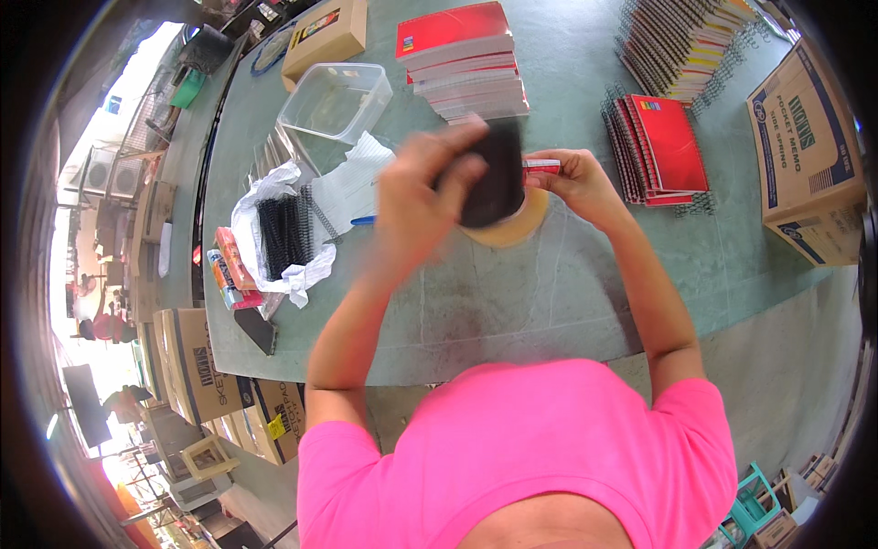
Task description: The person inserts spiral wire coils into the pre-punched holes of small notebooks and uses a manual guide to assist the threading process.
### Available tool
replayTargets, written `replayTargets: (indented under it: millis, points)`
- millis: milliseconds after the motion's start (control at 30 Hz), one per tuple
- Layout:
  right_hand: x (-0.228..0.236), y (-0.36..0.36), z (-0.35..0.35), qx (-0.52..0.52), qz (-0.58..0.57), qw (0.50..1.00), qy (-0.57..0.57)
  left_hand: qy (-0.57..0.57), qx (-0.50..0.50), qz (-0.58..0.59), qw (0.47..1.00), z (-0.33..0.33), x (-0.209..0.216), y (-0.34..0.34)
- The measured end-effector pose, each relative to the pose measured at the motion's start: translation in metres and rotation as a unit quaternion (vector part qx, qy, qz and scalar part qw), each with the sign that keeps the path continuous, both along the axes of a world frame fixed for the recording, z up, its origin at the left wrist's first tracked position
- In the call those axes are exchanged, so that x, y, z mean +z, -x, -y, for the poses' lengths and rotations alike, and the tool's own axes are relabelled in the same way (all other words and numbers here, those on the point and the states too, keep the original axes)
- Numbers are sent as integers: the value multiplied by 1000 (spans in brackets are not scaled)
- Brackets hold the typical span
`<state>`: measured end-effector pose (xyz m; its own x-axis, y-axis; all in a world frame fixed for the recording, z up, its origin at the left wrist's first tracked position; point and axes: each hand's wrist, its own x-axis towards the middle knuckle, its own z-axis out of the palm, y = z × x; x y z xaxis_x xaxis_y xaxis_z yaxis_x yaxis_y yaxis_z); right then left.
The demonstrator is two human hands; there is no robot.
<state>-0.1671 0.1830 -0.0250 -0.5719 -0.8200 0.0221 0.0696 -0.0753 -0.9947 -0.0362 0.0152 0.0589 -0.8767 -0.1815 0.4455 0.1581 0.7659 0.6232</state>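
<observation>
My right hand [581, 186] is closed on a small red-edged pad of paper [541, 166], seen nearly edge-on. A flat black sheet [498, 169] stands beside the pad; I cannot tell whether they are joined. Smeared by motion, my left hand [425, 188] is at the sheet's left side, thumb and fingers bent near it; whether it grips is unclear. Below the sheet, partly hidden, a yellowish tape roll [517, 226] lies on the green table [549, 311]. Farther back rises a stack of red-covered pads [462, 64].
Spiral-bound red notebooks [668, 146] and a taller spiral-bound stack [681, 46] stand at right, beside a carton [809, 151]. Left are a clear plastic box [337, 101], black spiral coils [285, 236] in white paper, a blue pen [363, 220] and a cardboard box [325, 38].
</observation>
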Motion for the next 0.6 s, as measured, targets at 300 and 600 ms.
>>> replayTargets:
  millis: [300,600]
  points:
    - [0,-3,3,-19,16,998,63,-73,10,13,997,-23,7,-7]
    - [8,-1,-2,-77,-268,960,5,182,11,-70,981,-32,-35,4]
